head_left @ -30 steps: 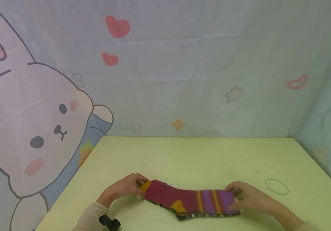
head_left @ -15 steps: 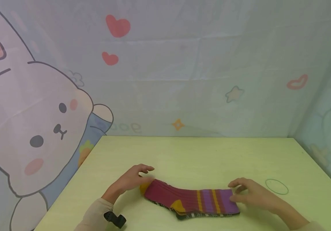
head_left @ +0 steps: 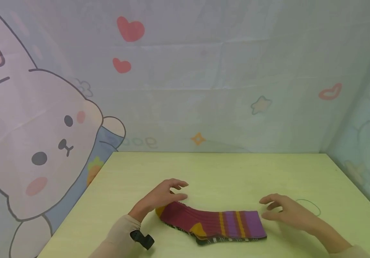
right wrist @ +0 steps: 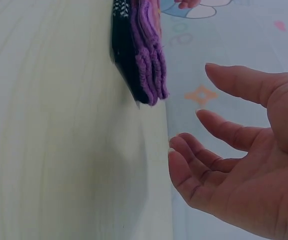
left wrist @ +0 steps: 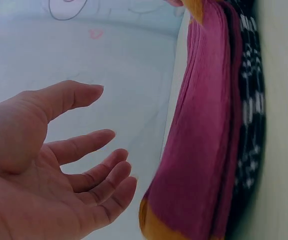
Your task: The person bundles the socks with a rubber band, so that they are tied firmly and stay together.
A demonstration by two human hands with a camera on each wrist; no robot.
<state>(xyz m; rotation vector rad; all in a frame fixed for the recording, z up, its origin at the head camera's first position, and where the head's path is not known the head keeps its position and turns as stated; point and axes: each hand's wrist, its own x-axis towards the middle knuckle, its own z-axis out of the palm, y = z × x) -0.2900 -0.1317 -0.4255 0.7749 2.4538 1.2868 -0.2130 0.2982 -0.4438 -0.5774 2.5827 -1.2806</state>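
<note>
A pile of socks lies flat on the table, toes to the left. On top is a maroon sock (head_left: 201,218) with mustard toe and heel and a purple striped cuff; beneath it shows a black-and-white patterned sock (left wrist: 251,100). Above the toe end hovers my left hand (head_left: 162,195), fingers loosely spread and holding nothing; the left wrist view shows it apart from the fabric. Just right of the cuff is my right hand (head_left: 289,213), also holding nothing. Folded purple cuff edges (right wrist: 151,75) show in the right wrist view, clear of the fingers.
Partly behind my right hand, a thin green elastic band (head_left: 312,206) lies on the pale yellow table (head_left: 223,175). A printed cloth backdrop (head_left: 185,89) with a rabbit and hearts rises behind the table. My left wrist wears a black strap device (head_left: 142,239).
My left hand has let go of the toe end and moved up and right over it. My right hand has left the cuff and drawn slightly right. The socks stay in place.
</note>
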